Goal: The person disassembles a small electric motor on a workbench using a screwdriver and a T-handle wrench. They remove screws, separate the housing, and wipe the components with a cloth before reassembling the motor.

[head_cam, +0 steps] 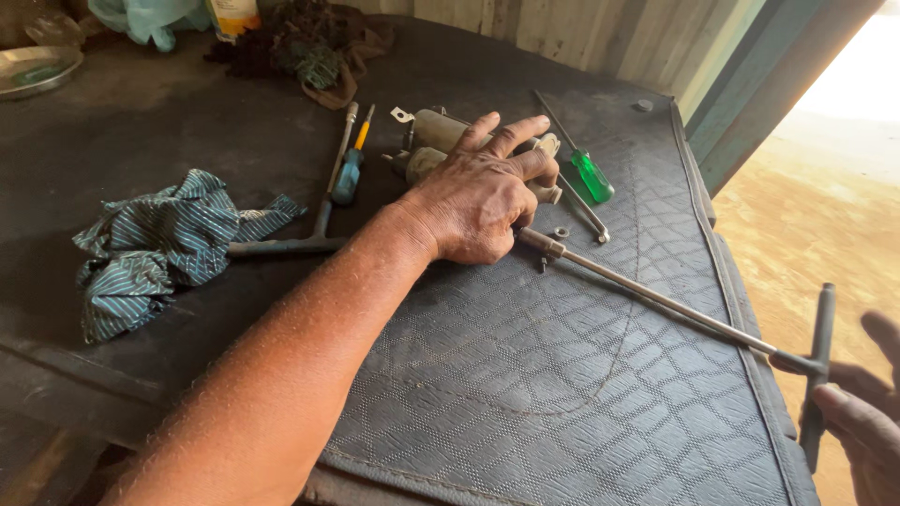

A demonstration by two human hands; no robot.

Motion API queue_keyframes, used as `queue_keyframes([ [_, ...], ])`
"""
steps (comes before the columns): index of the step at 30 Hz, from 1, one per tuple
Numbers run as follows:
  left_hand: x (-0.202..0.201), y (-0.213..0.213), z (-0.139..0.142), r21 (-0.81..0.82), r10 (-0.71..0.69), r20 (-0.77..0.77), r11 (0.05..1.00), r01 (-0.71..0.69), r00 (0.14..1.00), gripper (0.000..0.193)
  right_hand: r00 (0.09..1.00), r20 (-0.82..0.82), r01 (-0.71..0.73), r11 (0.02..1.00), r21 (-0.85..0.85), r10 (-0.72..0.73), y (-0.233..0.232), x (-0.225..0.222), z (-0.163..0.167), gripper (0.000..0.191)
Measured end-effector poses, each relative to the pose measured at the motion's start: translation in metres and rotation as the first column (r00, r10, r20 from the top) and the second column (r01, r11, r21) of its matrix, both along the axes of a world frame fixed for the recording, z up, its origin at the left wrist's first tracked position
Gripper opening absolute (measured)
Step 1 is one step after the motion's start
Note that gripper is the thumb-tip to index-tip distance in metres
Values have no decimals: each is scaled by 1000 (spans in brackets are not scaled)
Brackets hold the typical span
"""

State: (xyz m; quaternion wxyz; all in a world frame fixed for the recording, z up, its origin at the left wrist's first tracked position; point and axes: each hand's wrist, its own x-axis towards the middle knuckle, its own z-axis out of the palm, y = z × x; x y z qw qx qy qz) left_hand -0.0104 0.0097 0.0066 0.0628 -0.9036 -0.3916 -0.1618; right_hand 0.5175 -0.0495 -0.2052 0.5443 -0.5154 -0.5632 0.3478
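Observation:
My left hand [476,192] rests palm-down on a beige cylindrical motor part [436,131] lying on a dark quilted mat [562,375], fingers spread over it. A long T-handle socket wrench [656,300] lies across the mat, its socket end beside my left thumb. My right hand [867,412] at the lower right edge grips the wrench's crossbar handle [818,365]. A small nut [561,231] and a short bolt lie by the socket end.
A green-handled screwdriver [591,173] lies right of the part, a blue-handled one [349,173] and another T-wrench [319,225] to its left. A striped teal rag [155,244] sits far left. A metal dish [37,70] and a dark cloth pile [309,47] are behind. The mat's edge [750,328] drops off at right.

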Motion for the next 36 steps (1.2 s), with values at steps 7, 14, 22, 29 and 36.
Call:
queue_keyframes([
  [7, -1, 0, 1, 16, -6, -2, 1000, 6, 1000, 17, 996, -79, 4, 935, -354, -35, 36, 28, 8, 53],
  [14, 0, -2, 1, -6, 11, -1, 1000, -11, 1000, 18, 943, 299, 163, 986, -27, -147, -22, -37, 44, 38],
  [22, 1, -4, 6, -14, 16, -23, 1000, -17, 1000, 19, 937, -319, -53, 842, -537, -145, -25, -31, 34, 54],
  [29, -2, -2, -1, -25, 6, 3, 1000, -6, 1000, 22, 963, 267, 54, 995, -80, -31, -15, 2, 32, 43],
  [36, -1, 2, -2, 21, 1, -8, 1000, -1, 1000, 16, 935, 348, 50, 996, 73, -72, -10, -49, 100, 43],
])
